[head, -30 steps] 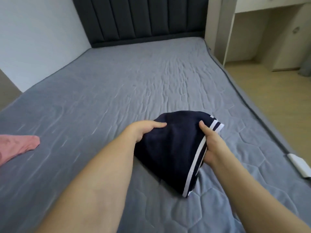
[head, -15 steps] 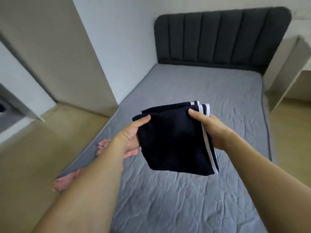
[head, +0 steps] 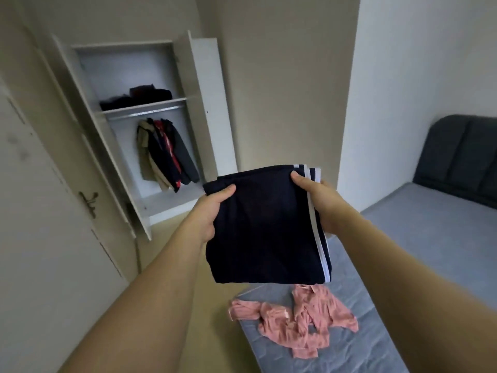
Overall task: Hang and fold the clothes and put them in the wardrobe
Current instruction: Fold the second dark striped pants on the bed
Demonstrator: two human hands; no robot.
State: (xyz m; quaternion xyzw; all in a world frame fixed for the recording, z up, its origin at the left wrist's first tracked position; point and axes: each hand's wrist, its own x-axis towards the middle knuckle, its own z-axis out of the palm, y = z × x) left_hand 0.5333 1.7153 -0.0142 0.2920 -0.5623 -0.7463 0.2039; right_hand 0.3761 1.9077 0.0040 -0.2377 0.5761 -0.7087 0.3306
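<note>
A folded navy garment with white side stripes hangs in the air in front of me. My left hand grips its left edge and my right hand grips its right, striped edge. The white wardrobe stands open at the upper left, with dark folded clothes on its shelf and several hanging garments on the rail below. A crumpled pink shirt lies on the corner of the grey bed beneath the held garment.
A closed door with a handle is at the left, close to the wardrobe's open door panel. The dark padded headboard is at the far right. Beige floor runs between bed and wardrobe.
Both hands lifted the navy garment off the bed and carried it up. The view has swung left from the bed toward the open wardrobe.
</note>
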